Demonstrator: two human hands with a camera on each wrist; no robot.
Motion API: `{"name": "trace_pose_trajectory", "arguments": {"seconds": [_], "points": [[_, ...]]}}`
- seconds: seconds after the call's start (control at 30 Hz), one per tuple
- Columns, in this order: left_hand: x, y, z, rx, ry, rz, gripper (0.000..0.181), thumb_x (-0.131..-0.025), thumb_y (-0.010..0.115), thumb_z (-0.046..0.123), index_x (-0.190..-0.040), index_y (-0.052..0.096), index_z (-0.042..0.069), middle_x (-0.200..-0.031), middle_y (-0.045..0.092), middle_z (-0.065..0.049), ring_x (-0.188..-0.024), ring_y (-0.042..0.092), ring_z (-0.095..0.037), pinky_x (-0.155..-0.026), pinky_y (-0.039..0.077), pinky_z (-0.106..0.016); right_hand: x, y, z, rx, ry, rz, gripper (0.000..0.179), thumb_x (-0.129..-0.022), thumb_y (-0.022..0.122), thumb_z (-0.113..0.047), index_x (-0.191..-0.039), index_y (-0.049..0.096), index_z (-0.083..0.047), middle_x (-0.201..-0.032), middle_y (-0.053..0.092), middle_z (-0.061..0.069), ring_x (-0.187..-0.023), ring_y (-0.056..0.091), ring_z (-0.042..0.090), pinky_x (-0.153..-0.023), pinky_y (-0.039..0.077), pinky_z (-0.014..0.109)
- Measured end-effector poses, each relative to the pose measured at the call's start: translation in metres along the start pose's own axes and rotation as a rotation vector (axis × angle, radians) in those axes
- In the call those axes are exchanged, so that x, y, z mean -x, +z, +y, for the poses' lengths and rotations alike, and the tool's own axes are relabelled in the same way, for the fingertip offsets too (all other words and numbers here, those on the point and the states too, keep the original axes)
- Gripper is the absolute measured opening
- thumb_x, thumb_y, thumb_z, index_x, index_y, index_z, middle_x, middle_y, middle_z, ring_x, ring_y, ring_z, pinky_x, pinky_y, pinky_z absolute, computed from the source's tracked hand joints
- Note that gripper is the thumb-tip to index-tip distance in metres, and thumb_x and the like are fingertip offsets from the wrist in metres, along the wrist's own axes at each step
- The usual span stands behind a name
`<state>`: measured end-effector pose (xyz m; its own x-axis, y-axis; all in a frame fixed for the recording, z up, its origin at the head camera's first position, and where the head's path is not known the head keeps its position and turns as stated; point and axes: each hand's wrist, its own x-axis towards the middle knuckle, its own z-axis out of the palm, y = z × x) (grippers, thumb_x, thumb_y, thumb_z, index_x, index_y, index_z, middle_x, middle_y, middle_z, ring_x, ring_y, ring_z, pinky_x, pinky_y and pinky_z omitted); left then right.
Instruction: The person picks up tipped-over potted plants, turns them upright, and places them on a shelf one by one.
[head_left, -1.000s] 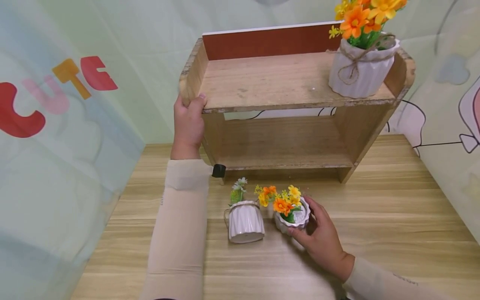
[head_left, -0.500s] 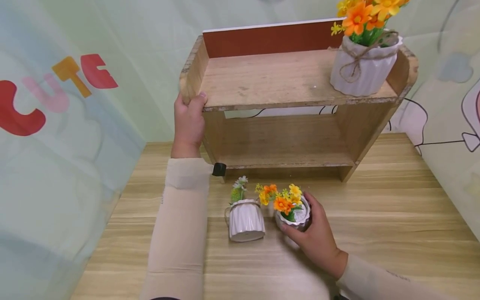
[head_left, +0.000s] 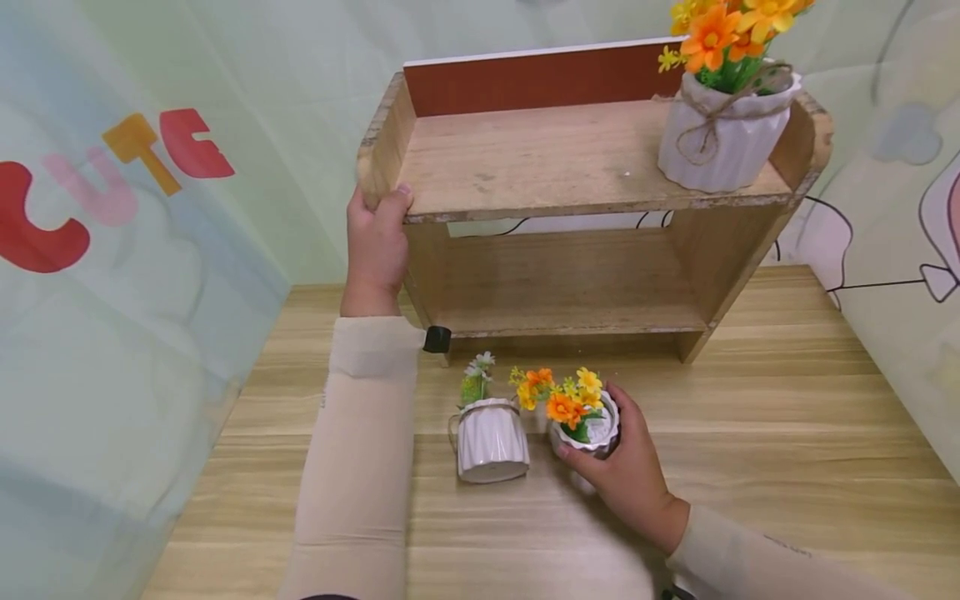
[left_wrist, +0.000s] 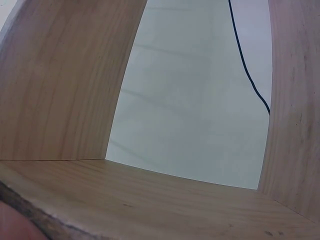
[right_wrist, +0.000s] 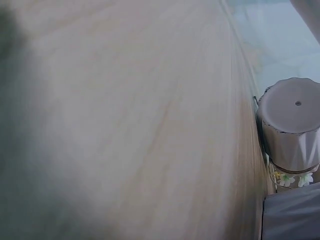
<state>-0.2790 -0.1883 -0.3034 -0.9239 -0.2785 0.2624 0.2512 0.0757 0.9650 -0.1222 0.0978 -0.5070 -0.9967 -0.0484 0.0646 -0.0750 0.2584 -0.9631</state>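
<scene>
My left hand [head_left: 377,250] grips the upper left corner of a wooden shelf [head_left: 517,158], thumb over the front edge of its top board. On the table, my right hand [head_left: 636,479] holds a small white fluted flowerpot [head_left: 603,429] with orange and yellow artificial flowers [head_left: 566,408], thumb at the front and fingers round the far right side. Left of it lies another white flowerpot [head_left: 492,442] with a twine tie and small white flowers [head_left: 480,367]. In the right wrist view this lying flowerpot [right_wrist: 295,117] shows its base with a small hole.
A larger white flowerpot [head_left: 723,137] with orange flowers and a twine bow stands at the right end of the top board. The shelf's lower board [head_left: 573,287] lies behind the small pots. Printed cloth [head_left: 225,67] hangs behind and beside the wood-grain table [head_left: 787,442].
My right hand has shifted a little left and its thumb has slid further round the front of the flowerpot. The left hand and the shelf stay in place.
</scene>
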Motion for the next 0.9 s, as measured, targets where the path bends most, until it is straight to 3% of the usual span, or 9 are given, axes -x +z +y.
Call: {"name": "trace_pose_trajectory", "arguments": {"seconds": [0.37, 0.6, 0.9], "points": [[-0.0006, 0.0003, -0.0013, 0.012, 0.009, 0.002, 0.061, -0.1, 0.055, 0.029, -0.158, 0.045, 0.013, -0.155, 0.052, -0.011, -0.138, 0.051, -0.018, -0.118, 0.037, -0.027, 0.0008, 0.0021, -0.0003, -0.04, 0.048, -0.003, 0.11, -0.078, 0.094, -0.006, -0.162, 0.023, 0.0, -0.161, 0.037, 0.021, -0.144, 0.045, 0.035, -0.103, 0.034, 0.002], [-0.0002, 0.0017, 0.0001, -0.002, -0.003, 0.0, 0.063, -0.1, 0.055, 0.032, -0.16, 0.043, 0.018, -0.156, 0.051, -0.009, -0.138, 0.05, -0.017, -0.12, 0.036, -0.029, 0.0032, 0.0053, -0.0042, -0.058, 0.068, 0.058, 0.105, -0.077, 0.094, -0.005, -0.159, 0.03, -0.002, -0.158, 0.043, 0.019, -0.142, 0.047, 0.033, -0.102, 0.037, 0.004], [-0.0007, -0.0004, -0.0013, -0.012, 0.001, 0.0, 0.062, -0.101, 0.055, 0.032, -0.159, 0.043, 0.015, -0.156, 0.051, -0.009, -0.138, 0.049, -0.016, -0.12, 0.035, -0.029, 0.0051, 0.0079, -0.0061, -0.051, 0.031, 0.118, 0.103, -0.073, 0.095, -0.001, -0.157, 0.035, 0.004, -0.155, 0.047, 0.022, -0.14, 0.05, 0.035, -0.103, 0.037, 0.003]]}}
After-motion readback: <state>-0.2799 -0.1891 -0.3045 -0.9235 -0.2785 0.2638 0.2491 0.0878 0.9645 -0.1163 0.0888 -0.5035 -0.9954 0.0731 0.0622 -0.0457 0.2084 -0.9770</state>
